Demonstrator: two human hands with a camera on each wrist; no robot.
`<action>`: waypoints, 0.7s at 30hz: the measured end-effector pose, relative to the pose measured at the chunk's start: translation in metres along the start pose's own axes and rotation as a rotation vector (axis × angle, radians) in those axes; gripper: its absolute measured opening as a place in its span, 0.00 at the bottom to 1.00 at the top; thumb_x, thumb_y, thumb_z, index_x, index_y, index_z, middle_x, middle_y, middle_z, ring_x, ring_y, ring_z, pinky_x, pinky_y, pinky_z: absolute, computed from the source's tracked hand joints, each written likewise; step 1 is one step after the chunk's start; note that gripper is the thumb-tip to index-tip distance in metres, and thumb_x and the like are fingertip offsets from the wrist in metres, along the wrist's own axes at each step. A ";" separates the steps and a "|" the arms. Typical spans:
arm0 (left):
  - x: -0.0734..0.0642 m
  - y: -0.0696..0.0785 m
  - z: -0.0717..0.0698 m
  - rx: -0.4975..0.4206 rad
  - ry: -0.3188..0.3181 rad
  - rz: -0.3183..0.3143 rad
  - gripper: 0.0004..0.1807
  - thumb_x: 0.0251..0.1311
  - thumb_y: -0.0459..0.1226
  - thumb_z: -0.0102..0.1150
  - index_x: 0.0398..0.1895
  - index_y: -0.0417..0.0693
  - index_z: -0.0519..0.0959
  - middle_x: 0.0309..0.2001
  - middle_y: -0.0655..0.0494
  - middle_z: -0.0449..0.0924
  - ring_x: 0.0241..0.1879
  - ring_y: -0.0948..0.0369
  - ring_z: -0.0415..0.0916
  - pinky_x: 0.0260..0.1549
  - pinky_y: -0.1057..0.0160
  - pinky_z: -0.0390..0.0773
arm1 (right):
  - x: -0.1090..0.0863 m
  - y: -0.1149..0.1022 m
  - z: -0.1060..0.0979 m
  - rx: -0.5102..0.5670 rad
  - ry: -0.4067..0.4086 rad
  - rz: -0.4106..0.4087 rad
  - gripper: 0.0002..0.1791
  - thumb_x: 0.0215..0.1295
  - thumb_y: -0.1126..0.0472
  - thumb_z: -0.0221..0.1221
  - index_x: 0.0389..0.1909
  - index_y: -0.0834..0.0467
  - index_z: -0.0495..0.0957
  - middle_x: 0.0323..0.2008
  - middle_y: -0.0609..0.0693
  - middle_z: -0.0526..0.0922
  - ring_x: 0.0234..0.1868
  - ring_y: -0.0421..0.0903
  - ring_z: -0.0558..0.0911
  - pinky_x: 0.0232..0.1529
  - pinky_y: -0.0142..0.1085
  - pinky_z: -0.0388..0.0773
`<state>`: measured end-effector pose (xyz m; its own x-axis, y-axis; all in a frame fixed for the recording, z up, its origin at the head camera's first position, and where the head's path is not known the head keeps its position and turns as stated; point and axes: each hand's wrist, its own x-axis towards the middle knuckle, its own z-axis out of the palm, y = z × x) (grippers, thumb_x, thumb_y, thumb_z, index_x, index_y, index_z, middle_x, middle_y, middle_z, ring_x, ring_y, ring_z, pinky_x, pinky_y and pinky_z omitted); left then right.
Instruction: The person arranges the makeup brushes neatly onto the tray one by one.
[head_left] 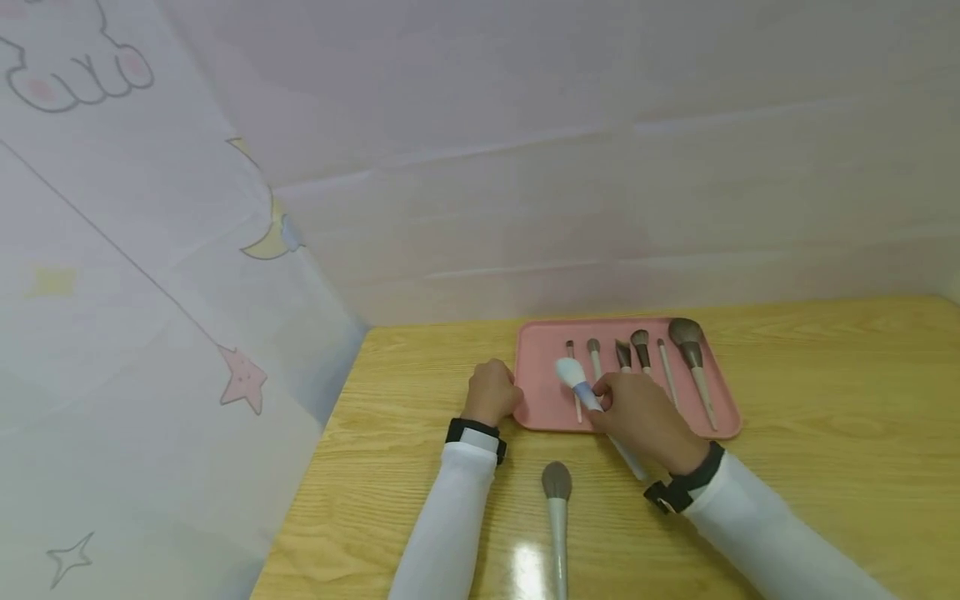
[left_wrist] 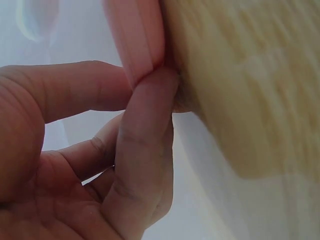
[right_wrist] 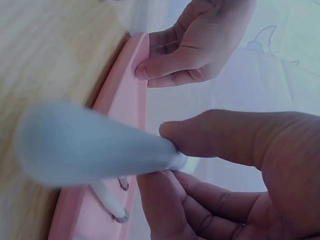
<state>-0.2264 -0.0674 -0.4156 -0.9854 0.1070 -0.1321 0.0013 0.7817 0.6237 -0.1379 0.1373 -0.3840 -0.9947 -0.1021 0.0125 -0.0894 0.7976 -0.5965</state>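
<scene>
Between the thumb and fingers of my right hand [head_left: 647, 417] is a makeup brush [head_left: 576, 379] with pale bristles, a bluish ferrule and a white handle. It is held tilted over the pink tray [head_left: 542, 392], and its pale head looms large in the right wrist view. My left hand [head_left: 491, 393] pinches the tray's left rim [left_wrist: 142, 40] between thumb and fingers. Several brushes lie in the tray, among them a large dark-bristled brush [head_left: 693, 354] at its right side. The right hand hides part of the brushes behind it.
A grey-bristled brush [head_left: 557, 492] lies on the wooden table [head_left: 420, 375] in front of the tray, between the two forearms. A pale cloth wall [head_left: 465, 217] rises along the table's back edge, with a printed one [head_left: 150, 350] at the left.
</scene>
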 end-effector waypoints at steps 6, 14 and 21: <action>0.004 -0.003 0.003 0.003 0.007 0.003 0.27 0.53 0.22 0.57 0.06 0.51 0.58 0.10 0.63 0.49 0.10 0.66 0.48 0.11 0.68 0.51 | 0.027 -0.008 0.007 0.026 -0.021 0.056 0.19 0.67 0.60 0.66 0.52 0.71 0.82 0.33 0.56 0.85 0.27 0.44 0.79 0.25 0.34 0.75; 0.006 -0.005 0.004 0.015 0.029 0.044 0.27 0.52 0.22 0.56 0.06 0.52 0.57 0.11 0.64 0.49 0.09 0.67 0.48 0.09 0.69 0.51 | 0.065 -0.009 0.016 0.047 0.018 0.067 0.10 0.66 0.62 0.64 0.30 0.66 0.79 0.22 0.52 0.76 0.21 0.41 0.71 0.22 0.31 0.66; 0.004 -0.004 0.003 -0.011 0.011 0.020 0.27 0.55 0.22 0.58 0.07 0.51 0.58 0.10 0.63 0.50 0.09 0.66 0.50 0.10 0.68 0.52 | 0.087 -0.013 0.025 0.071 0.032 0.114 0.17 0.63 0.65 0.60 0.16 0.56 0.67 0.15 0.44 0.60 0.17 0.41 0.63 0.21 0.33 0.61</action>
<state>-0.2300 -0.0681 -0.4206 -0.9871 0.1153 -0.1110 0.0189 0.7724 0.6349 -0.2219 0.1030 -0.3949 -0.9994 0.0066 -0.0337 0.0269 0.7590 -0.6506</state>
